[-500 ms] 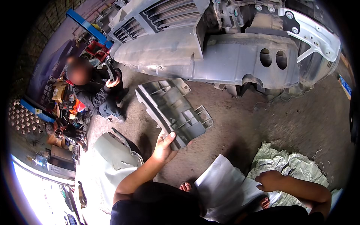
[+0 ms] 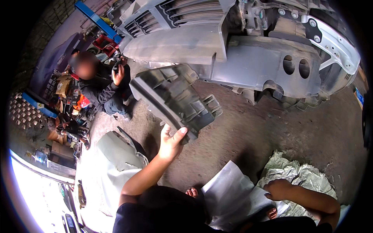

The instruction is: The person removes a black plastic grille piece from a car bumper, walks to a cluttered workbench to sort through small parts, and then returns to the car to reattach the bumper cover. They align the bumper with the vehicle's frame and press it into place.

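Observation:
My left hand grips one end of a dark grey ribbed plastic car bracket, thumb on top. The bracket is held tilted in the air, its long flange on the left and tabs with holes on the right. Low on the right, my right hand is closed with its fingers curled, beside the edge of a white sheet and a crumpled pale woven sack. Whatever its fingers hold, if anything, is hidden. The bracket's underside does not show.
Ahead is a vehicle front with a grey bumper, grille slats and a white metal bracket. A pale body panel lies at left. Beyond it a person sits holding a dark object, near boxes and a blue post.
My left hand has raised the bracket slightly and tipped it, so its flange side shows more broadly. My right hand has barely moved. The seated person's hand has lifted a little.

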`<state>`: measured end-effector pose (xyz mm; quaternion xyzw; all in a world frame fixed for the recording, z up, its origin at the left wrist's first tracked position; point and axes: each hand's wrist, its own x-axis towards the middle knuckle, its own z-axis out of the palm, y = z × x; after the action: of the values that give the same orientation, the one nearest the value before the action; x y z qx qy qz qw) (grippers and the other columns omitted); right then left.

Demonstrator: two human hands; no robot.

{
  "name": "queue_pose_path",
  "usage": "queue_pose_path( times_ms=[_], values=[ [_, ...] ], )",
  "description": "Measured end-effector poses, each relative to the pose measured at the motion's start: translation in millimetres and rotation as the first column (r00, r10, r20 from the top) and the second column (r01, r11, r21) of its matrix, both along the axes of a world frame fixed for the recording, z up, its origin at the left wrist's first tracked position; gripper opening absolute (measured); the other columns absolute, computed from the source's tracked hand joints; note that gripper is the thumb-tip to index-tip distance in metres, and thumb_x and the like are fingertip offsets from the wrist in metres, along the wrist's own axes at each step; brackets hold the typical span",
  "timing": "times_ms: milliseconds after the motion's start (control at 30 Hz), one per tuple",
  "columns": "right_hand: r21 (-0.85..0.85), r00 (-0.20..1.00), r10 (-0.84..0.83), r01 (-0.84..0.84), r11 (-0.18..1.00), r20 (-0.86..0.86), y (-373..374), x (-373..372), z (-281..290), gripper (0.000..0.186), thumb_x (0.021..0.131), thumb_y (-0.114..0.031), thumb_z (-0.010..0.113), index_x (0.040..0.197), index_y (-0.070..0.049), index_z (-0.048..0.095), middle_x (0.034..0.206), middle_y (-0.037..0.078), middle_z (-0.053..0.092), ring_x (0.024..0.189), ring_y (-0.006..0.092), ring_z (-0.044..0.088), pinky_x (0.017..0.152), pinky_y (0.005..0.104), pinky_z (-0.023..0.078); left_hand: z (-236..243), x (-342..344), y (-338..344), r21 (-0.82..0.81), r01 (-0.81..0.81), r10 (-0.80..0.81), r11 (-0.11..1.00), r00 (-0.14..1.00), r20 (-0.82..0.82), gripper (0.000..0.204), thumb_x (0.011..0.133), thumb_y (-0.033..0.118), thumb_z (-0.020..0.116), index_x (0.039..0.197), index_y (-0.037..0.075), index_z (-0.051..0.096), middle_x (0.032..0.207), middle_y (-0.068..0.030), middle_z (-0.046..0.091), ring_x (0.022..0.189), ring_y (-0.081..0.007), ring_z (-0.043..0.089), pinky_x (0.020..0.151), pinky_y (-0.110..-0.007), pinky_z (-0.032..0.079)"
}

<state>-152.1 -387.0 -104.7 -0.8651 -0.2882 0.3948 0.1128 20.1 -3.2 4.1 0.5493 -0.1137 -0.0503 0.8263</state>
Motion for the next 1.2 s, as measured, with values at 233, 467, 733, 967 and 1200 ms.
queue_pose_path(
  times_ms=[233,467,733,967,1200],
  values=[
    [0.016,1.0,0.006,-0.006,1.0,0.012,7,6,-1,0.036,0.088,-0.039,0.056,0.107,-0.008,0.063,0.1,0.014,0.065,0.097,0.0331,0.064,0.079,0.0481,0.053,-29,21,-5,0.515,-0.355,0.228,0.781,0.928,0.293,0.026,0.085,0.011,0.075,0.105,0.003,0.061,0.094,-0.0014,0.065,0.086,-0.0103,0.059,0.08,-0.026,0.048],
    [0.04,0.999,0.023,-0.025,0.999,0.048,9,5,-11,0.036,0.087,-0.038,0.056,0.105,-0.008,0.063,0.096,0.015,0.066,0.092,0.0341,0.066,0.077,0.0486,0.053,-28,32,-38,0.586,-0.315,0.1,0.746,0.924,0.369,0.017,0.087,0.016,0.072,0.091,0.001,0.064,0.087,-0.0025,0.064,0.079,-0.0104,0.058,0.071,-0.026,0.047],
    [0.06,0.997,0.003,-0.007,0.998,0.073,5,6,-10,0.035,0.087,-0.038,0.056,0.104,-0.008,0.062,0.095,0.015,0.066,0.09,0.0346,0.066,0.075,0.0491,0.053,-24,-11,-29,0.453,-0.085,0.052,0.888,0.995,0.086,0.02,0.085,0.012,0.074,0.096,0.0,0.063,0.088,-0.003,0.067,0.08,-0.0118,0.062,0.071,-0.028,0.051],
    [0.08,0.996,-0.007,0.0,0.997,0.084,6,9,-12,0.034,0.087,-0.037,0.055,0.104,-0.009,0.062,0.093,0.015,0.065,0.089,0.0349,0.066,0.074,0.0488,0.053,-18,-16,-19,0.499,0.135,-0.138,0.856,0.99,-0.031,0.035,0.083,0.013,0.076,0.112,0.0,0.06,0.1,-0.0041,0.066,0.093,-0.013,0.06,0.084,-0.03,0.049],
    [0.106,0.997,-0.015,0.007,0.994,0.077,12,16,-8,0.032,0.086,-0.035,0.056,0.104,-0.009,0.062,0.093,0.014,0.065,0.09,0.0347,0.065,0.073,0.0485,0.053,-13,-16,-13,0.296,0.36,-0.313,0.885,0.929,-0.195,0.042,0.083,0.014,0.075,0.118,-0.001,0.057,0.107,-0.0046,0.063,0.1,-0.0142,0.057,0.089,-0.031,0.047]
  ],
)
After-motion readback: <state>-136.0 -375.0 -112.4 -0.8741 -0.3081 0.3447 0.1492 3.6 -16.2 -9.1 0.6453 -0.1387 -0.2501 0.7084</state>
